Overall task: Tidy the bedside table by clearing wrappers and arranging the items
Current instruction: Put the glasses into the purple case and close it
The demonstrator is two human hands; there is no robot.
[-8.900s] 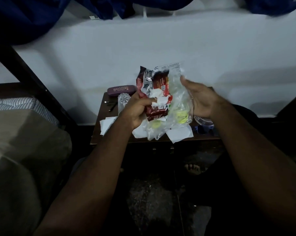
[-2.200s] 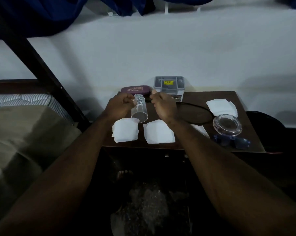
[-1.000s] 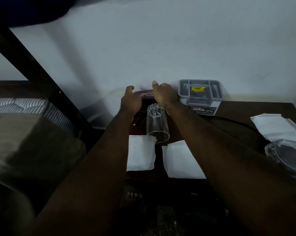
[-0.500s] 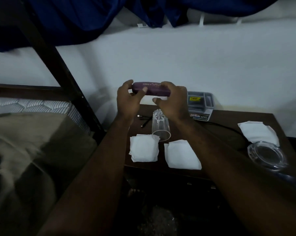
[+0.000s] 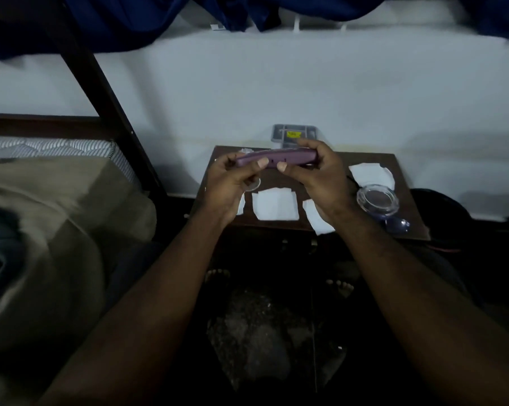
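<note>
Since a couple of seconds back the glasses case point(image 5: 276, 157) has come up off the back of the bedside table point(image 5: 370, 160), and it's now held level in the air over the tabletop, in front of the grey box point(image 5: 294, 132). Holding it, the left hand point(image 5: 232, 180) curls round its left end and the right hand point(image 5: 314, 177) round its right end, both thumbs pressed on the near edge and almost touching. Some paper squares point(image 5: 275, 204) and a round glass dish point(image 5: 377, 200) sit on the table below.

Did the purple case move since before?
Yes. The purple case lay at the back of the table beside the grey box; now the left hand and right hand hold it raised, nearer the person.
</note>
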